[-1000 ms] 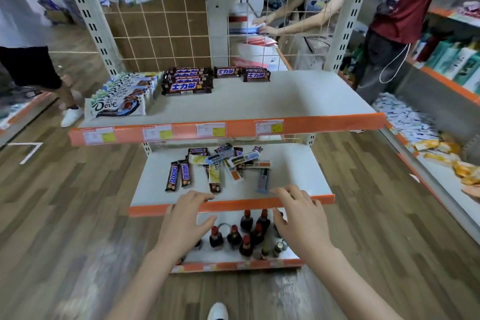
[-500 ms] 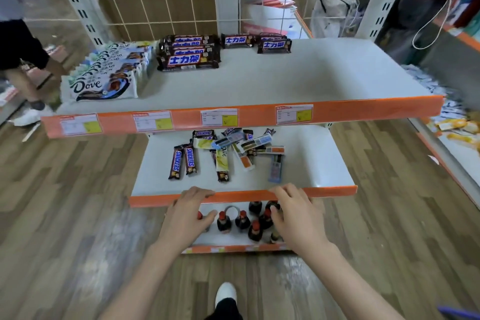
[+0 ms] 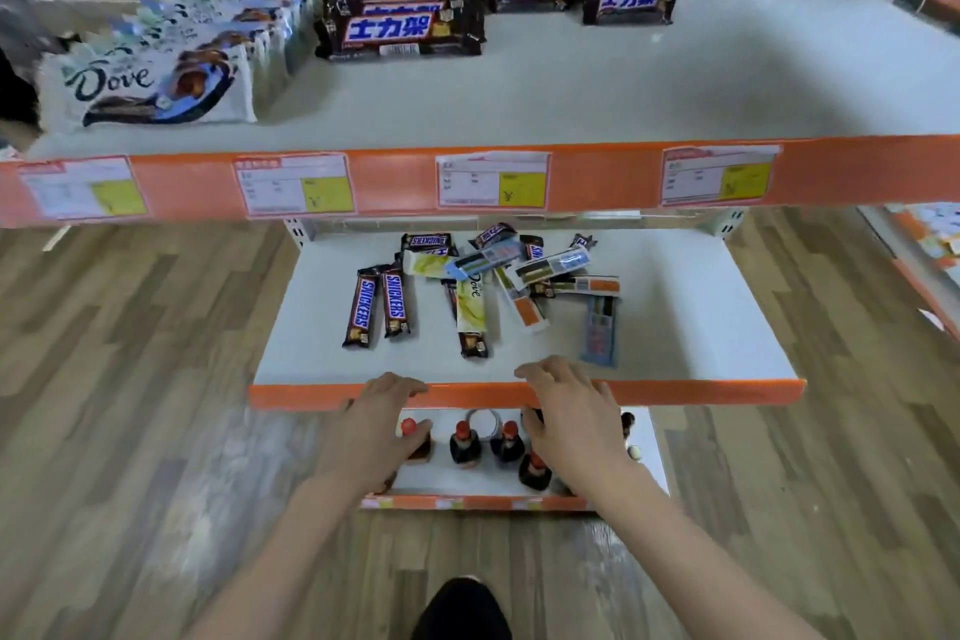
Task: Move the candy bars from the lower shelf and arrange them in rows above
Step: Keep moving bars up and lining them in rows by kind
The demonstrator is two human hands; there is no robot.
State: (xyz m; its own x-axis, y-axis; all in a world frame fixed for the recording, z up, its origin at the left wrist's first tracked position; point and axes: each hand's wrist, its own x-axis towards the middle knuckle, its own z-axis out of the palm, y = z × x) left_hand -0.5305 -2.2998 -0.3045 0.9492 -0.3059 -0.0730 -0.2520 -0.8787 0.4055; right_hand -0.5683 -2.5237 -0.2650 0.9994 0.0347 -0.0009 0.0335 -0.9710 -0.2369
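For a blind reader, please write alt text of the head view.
Both hands, left hand and right hand, reach open toward loose candy bars on the lower shelf. On the upper shelf lie Dove bags and Snickers packs.

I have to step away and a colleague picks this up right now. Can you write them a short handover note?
Left hand and right hand: both empty, fingers relaxed, reaching over the orange front edge of the lower shelf.
Candy bars: a loose pile lies jumbled on the lower shelf, with two Snickers bars side by side at its left.
Done: the upper shelf already carries rows of Dove bags and dark Snickers packs at its left and back.
Left: every bar on the lower shelf needs moving up and lining up in rows.
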